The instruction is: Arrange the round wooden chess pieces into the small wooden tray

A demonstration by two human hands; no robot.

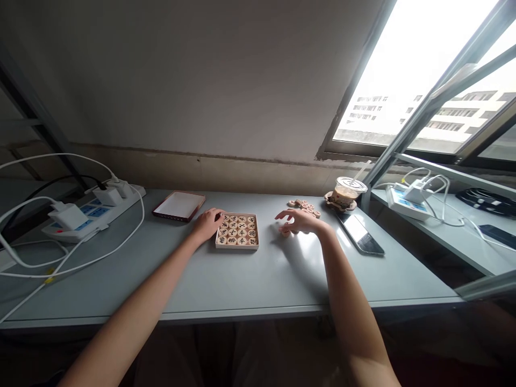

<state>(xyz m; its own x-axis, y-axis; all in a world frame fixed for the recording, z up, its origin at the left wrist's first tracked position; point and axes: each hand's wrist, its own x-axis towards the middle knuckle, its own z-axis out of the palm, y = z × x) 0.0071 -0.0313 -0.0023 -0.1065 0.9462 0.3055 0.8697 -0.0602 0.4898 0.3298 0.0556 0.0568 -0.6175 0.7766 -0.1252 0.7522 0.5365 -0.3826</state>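
Note:
A shallow box [237,246] stands on the desk, with round wooden Chinese chess pieces [241,226] laid in rows inside, dark characters facing up. My left hand [208,224] is curled at the box's upper left edge, its fingers closed against the rim. To the right of the box, my right hand [299,219] hovers over loose chess pieces [305,206], its fingers spread and holding nothing that I can see. Some of those loose pieces are partly hidden beneath the hand.
An upturned box lid [179,206] lies behind my left hand. On the left are a power strip [94,212] and looping white cables. A lidded drink cup [345,193] and a phone [360,234] stand right of the loose pieces, near a metal frame post [381,169].

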